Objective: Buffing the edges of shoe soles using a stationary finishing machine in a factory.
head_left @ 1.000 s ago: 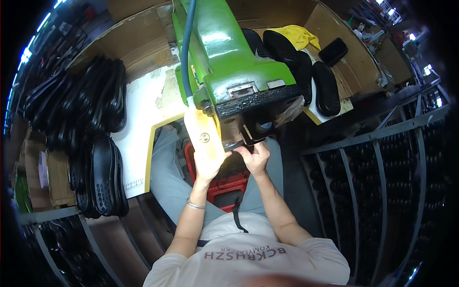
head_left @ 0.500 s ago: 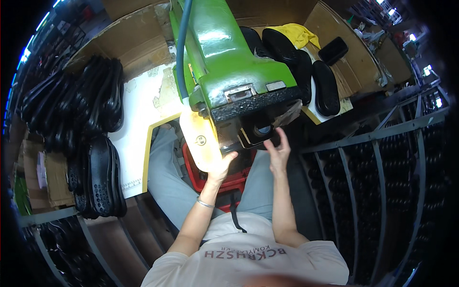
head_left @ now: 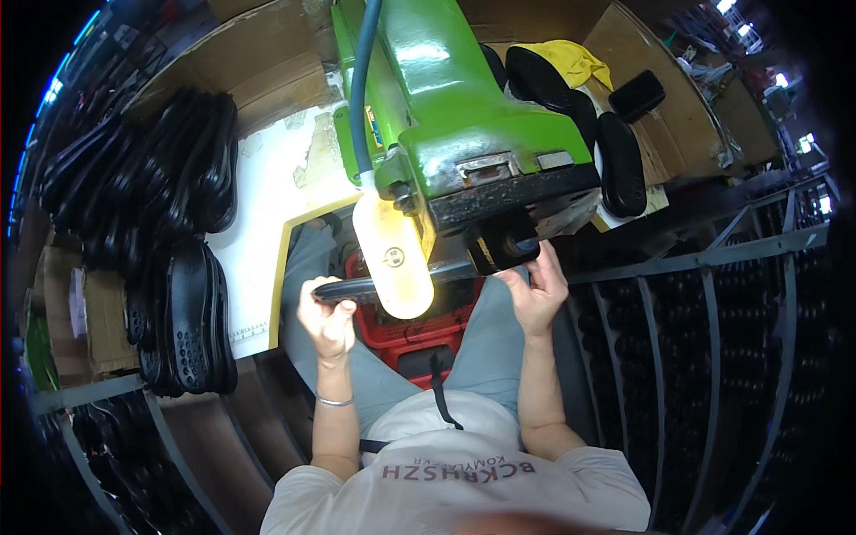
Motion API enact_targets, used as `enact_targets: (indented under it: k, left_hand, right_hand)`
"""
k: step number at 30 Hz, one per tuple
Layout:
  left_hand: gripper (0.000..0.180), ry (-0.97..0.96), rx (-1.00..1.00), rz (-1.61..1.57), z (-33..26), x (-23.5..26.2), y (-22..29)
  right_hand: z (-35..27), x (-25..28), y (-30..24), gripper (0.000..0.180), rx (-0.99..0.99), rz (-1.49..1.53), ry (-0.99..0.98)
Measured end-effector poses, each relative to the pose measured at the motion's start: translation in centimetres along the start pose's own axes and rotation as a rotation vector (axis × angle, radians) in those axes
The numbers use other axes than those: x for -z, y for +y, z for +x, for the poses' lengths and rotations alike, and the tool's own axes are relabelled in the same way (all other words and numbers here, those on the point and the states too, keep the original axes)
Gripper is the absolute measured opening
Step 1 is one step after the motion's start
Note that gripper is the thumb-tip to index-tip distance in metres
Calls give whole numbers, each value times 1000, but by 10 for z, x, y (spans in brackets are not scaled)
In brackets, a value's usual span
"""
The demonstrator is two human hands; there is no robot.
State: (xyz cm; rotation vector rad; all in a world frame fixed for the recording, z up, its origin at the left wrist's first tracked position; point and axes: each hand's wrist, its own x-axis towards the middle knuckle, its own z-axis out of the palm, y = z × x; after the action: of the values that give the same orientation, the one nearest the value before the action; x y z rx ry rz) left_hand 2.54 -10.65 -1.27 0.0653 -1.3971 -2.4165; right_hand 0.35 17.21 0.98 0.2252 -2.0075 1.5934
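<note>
Both hands are gripping one flat black rubber shoe sole (head_left: pixel 357 287) lying crosswise under the green machine (head_left: pixel 464 116), left hand (head_left: pixel 326 314) closed on its left-pointing end, right hand (head_left: pixel 535 290) clasping the other.

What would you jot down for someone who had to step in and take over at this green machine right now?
Left hand: gripping one end of a black shoe sole, held flat under the head of the green machine.
Right hand: at the sole's other end, beside the machine's dark roller.
A lit lamp hangs in front and hides the sole's middle.
Stacks of black soles lie left on the white bench; more soles rest at the right. A red crate sits under the hands.
Done: sole is at the machine. Left: cannot tell how far it is worked.
</note>
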Motion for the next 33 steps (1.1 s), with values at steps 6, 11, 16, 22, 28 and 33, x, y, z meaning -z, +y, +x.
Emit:
enact_targets:
  k: [6,11,16,22,28,33]
  left_hand:
    - [32,-201,104,-163,9,62,7]
    - [27,-351,245,1018,23,73,0]
    - [51,-286,-639,1165,-1,-53,-19]
    - [43,-182,-125,544,-12,-38,-96]
    - [52,-38,18,-38,-33,-60,-123]
    - [58,-31,-24,9,-31,-62,-112]
  right_hand:
    - [-11,-39,4,58,172,-27,-75]
    - [-4,-58,-16,59,290,-48,-58]
    - [-8,-53,-5,56,320,-92,-51]
    - [-29,-61,50,42,-111,343,-98]
    - [-78,-42,126,45,-725,915,43]
    - [-42,7,110,34,-406,461,282]
